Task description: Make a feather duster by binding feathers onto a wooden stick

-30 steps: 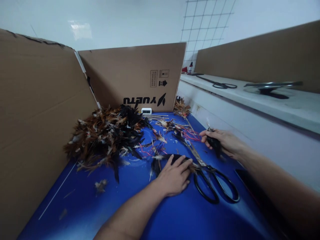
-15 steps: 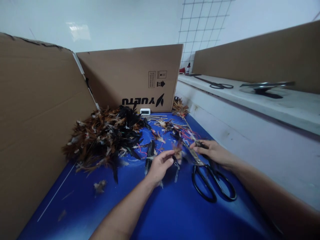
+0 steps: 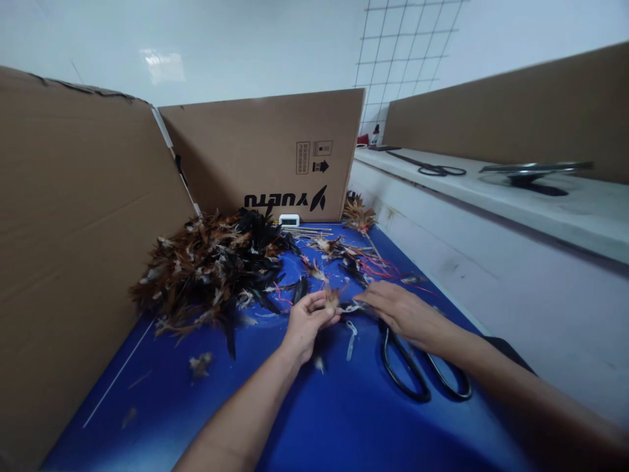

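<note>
My left hand (image 3: 305,322) pinches a small bunch of dark and brown feathers (image 3: 332,298) above the blue table (image 3: 344,419). My right hand (image 3: 400,313) reaches in from the right, its fingertips on the same feathers at their right side. Part of that hand lies over the black-handled scissors (image 3: 417,373), which rest flat on the table. A big heap of brown and black feathers (image 3: 211,269) lies to the left, a hand's width from my left hand.
Cardboard walls stand at the left (image 3: 73,229) and at the back (image 3: 265,157). Thin sticks and red threads (image 3: 366,259) are scattered behind the hands. A white ledge (image 3: 491,190) on the right carries another pair of scissors (image 3: 435,169). A small white device (image 3: 289,220) sits by the back wall.
My left hand lifted off the table and took up feathers. My right hand moved left from beside the scissors to meet it. The dark feathers that lay under my left hand are gone from there.
</note>
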`<act>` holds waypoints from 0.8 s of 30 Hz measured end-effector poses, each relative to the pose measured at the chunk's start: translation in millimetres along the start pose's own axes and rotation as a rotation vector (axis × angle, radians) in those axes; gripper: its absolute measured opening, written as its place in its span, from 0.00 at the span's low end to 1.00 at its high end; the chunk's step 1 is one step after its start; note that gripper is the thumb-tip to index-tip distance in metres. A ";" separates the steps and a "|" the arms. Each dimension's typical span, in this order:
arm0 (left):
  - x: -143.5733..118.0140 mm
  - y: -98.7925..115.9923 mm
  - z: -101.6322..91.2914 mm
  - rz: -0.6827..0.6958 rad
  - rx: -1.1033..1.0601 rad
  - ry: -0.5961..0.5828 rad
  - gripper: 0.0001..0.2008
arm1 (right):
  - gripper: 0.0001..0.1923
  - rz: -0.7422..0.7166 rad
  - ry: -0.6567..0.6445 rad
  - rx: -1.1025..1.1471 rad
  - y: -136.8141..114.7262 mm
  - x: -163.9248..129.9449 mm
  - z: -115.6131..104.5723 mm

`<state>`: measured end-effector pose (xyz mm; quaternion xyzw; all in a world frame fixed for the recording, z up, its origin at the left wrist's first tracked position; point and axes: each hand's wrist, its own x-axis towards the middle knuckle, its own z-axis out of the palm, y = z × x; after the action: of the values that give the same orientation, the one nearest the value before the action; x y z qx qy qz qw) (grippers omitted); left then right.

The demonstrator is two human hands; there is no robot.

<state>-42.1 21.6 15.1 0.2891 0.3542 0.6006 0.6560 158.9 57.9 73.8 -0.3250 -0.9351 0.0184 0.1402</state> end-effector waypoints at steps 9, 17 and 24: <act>-4.0 -3.4 1.4 -0.062 0.025 -0.015 0.22 | 0.08 -0.252 0.040 -0.577 -22.1 22.2 10.9; -2.0 -4.9 -2.5 -0.073 0.024 -0.042 0.26 | 0.10 -0.274 0.078 -0.500 -17.2 27.7 23.6; 1.5 -2.3 -5.3 -0.002 -0.022 -0.007 0.22 | 0.17 0.115 0.241 -0.345 23.7 17.0 2.4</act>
<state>-45.0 22.5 10.0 0.2836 0.3454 0.6026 0.6612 159.8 87.1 72.8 -0.3969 -0.8807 -0.1729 0.1922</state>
